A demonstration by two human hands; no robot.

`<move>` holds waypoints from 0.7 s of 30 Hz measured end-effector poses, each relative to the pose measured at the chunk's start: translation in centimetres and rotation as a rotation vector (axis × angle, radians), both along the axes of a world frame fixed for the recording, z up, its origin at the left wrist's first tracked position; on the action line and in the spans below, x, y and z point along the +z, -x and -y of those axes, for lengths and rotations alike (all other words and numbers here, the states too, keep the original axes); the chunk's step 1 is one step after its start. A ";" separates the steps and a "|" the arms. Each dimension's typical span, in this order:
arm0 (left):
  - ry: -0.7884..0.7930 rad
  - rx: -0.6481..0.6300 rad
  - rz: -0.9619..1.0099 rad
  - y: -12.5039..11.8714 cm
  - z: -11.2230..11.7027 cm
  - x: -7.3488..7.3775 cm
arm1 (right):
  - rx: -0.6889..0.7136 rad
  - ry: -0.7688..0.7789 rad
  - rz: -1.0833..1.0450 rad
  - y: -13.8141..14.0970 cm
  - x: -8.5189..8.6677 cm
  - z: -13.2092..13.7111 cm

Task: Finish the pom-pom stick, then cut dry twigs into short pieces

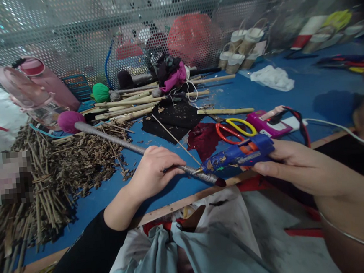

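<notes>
A long stick wrapped in grey yarn, with a magenta ball at its far end, lies slantwise over the blue table. My left hand is closed around it near its dark red lower end. In my right hand is a blue glue gun with orange parts, held level. Its metal nozzle points left and appears to touch the wrapped stick just right of my left fingers. Scissors with red and yellow handles lie behind the glue gun, beside a dark red cloth scrap.
Bundles of dried stalks cover the left side. Behind are pale sticks, a green ball, black cloth and a pink bottle. A magenta device with a white cable sits right. Perforated metal sheeting borders the back.
</notes>
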State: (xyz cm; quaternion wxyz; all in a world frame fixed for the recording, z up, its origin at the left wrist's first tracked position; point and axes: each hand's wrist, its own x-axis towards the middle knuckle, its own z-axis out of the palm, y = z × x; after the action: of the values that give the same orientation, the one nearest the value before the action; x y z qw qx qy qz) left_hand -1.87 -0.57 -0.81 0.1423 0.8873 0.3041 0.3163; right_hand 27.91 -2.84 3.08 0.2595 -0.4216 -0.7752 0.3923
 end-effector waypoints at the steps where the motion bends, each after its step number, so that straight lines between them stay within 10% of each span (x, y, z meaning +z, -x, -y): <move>1: 0.001 0.001 -0.001 0.0 0.0 0.0 | -0.008 -0.012 0.006 0.0 0.0 0.0; 16: 0.010 -0.002 0.013 0.0 0.0 -0.1 | -0.012 -0.102 0.073 -0.3 -0.1 0.1; 21: -0.006 0.008 0.005 0.0 0.0 -0.1 | -0.230 -0.327 0.203 -1.5 -0.3 -0.7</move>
State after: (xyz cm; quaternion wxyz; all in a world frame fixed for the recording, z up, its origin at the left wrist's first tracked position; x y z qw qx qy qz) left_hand -1.89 -0.53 -0.96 0.1390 0.8858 0.3061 0.3200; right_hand 29.41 -2.12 2.78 0.2882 -0.4967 -0.7975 0.1850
